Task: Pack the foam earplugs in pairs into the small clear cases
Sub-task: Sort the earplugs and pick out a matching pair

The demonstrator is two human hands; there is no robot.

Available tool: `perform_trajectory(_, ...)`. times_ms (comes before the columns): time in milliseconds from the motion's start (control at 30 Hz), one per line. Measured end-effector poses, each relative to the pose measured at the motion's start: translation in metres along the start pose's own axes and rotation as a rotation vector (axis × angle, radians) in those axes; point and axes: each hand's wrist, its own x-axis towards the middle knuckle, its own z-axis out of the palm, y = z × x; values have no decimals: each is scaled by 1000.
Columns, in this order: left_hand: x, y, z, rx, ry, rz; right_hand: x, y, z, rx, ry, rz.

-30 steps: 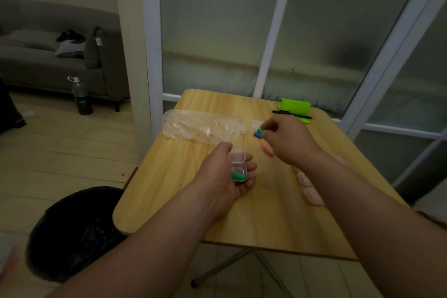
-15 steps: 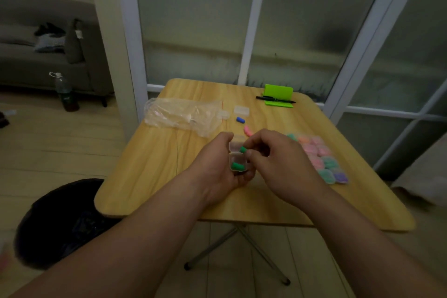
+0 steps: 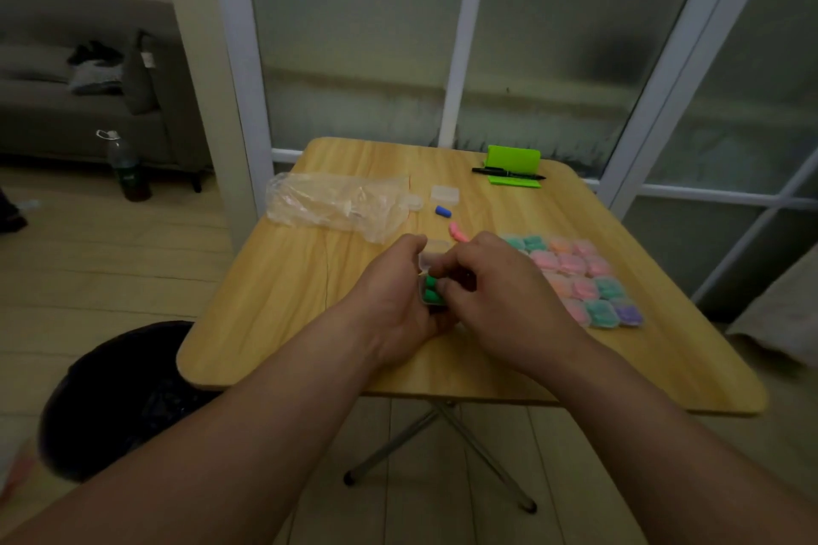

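Note:
My left hand (image 3: 394, 301) grips a small clear case (image 3: 428, 263) above the table's middle, lid open upward. Two green earplugs (image 3: 430, 290) lie in its lower half. My right hand (image 3: 491, 292) meets it from the right, and its curled thumb and forefinger pinch the case's edge right beside the green plugs. A loose blue earplug (image 3: 443, 212) and a pink earplug (image 3: 458, 231) lie on the wooden table (image 3: 274, 305) behind my hands. An empty clear case (image 3: 445, 193) sits beyond them. Several packed cases (image 3: 588, 283) form a grid to the right.
A crumpled clear plastic bag (image 3: 341, 208) lies at the table's back left. A green pad with a black pen (image 3: 513, 167) sits at the back edge. A black bin (image 3: 115, 398) stands on the floor to the left, with a bottle (image 3: 124, 168) beside a sofa.
My right hand picked a green earplug from the table's back and brought it to the case in my left hand. The second green plug now sits in the case.

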Motion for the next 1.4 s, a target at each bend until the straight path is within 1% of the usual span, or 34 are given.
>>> perform_trajectory(333,-4,2,1,-20,19,5,-1,7,1,66,19,-18)
perform_trajectory(400,-5,2,2,-5,32,3,1,11,-2,134,57,12)
perform_trajectory(533,-9,2,7,66,36,6,8,22,-5,276,152,136)
perform_trajectory(633,-8,2,9,95,19,7,12,26,-5,297,80,170)
perform_trajectory(733,-8,2,10,118,-2,23,11,23,-4,290,25,122)
perform_trajectory(867,-6,6,7,90,15,25,5,19,-7,286,53,23)
perform_trajectory(1000,-7,16,5,73,46,30,-3,16,-8,140,-22,-70)
perform_trajectory(1133,-6,14,6,49,8,16,-6,13,-5,49,-46,-81)
perform_trajectory(1233,-5,12,4,49,-34,14,-5,13,-5,57,-35,-76)
perform_trajectory(1300,-5,11,0,79,-90,4,-6,14,-8,100,-26,-71)
perform_trajectory(1400,-7,5,-4,182,-102,30,-6,20,-10,71,7,-74)
